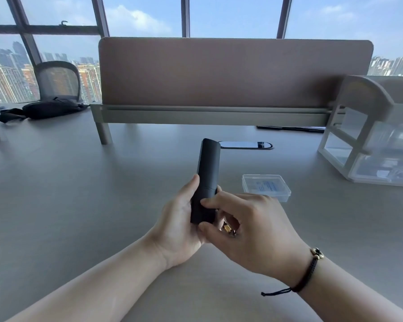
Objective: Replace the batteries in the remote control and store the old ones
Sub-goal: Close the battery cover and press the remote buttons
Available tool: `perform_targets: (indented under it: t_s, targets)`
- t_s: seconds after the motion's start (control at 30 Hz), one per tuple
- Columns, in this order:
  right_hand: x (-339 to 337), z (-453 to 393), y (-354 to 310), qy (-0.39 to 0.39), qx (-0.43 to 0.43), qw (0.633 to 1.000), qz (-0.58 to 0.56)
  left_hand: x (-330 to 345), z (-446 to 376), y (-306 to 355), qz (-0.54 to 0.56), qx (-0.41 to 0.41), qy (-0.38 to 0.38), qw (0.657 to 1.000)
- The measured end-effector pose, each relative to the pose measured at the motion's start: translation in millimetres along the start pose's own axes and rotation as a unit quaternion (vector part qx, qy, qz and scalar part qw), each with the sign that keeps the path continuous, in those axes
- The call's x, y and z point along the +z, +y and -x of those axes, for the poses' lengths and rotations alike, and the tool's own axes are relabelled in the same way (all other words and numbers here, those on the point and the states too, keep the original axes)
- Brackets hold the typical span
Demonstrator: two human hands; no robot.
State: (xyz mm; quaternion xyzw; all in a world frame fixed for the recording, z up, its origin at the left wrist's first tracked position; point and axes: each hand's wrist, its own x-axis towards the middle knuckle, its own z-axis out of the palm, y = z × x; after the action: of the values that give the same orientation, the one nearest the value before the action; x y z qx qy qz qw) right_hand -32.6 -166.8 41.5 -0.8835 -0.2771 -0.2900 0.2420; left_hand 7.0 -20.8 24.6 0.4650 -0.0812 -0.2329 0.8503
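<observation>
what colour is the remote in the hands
Matte black remote, held in the left hand, with the right hand on it; seen in the head view.

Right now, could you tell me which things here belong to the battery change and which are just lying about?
For the job: remote control, held in left hand and right hand; small clear plastic box.

Lying about: phone, black bag, drawer organiser, office chair.

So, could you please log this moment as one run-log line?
left hand: holds slim black remote control upright | right hand: fingers on its lower back cover, gold-coloured item in palm | clear plastic box: closed, on grey desk
</observation>
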Motion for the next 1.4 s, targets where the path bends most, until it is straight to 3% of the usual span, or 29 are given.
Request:
perform_targets:
  t_s: [0.17,0.37,0.53,0.73,0.9,1.4]
  targets:
    - [1.4,0.2,5.2,0.016,0.080,0.994,-0.071,-2.8,-1.3,0.7,-0.036,0.020,-0.036,0.998]
    - [-2.8,-12.6,12.9,0.083,0.242,0.946,-0.197,2.5,2.7,-1.1,-0.154,0.052,-0.043,0.986]
    - [-4.2,-13.9,20.5,0.050,0.311,0.904,-0.290,5.4,5.0,-3.9,-0.175,0.030,-0.051,0.983]
    - [-4.8,-15.0,21.6,0.001,0.392,0.817,-0.423,0.5,0.4,-8.8,-0.191,0.047,-0.007,0.981]
    - [-5.3,-14.9,20.8,-0.020,0.398,0.790,-0.466,0.7,0.6,-9.3,-0.191,0.064,0.010,0.979]
    - [-1.9,-12.6,21.4,-0.023,0.348,0.801,-0.487,4.5,1.7,-6.9,-0.223,0.106,0.004,0.969]
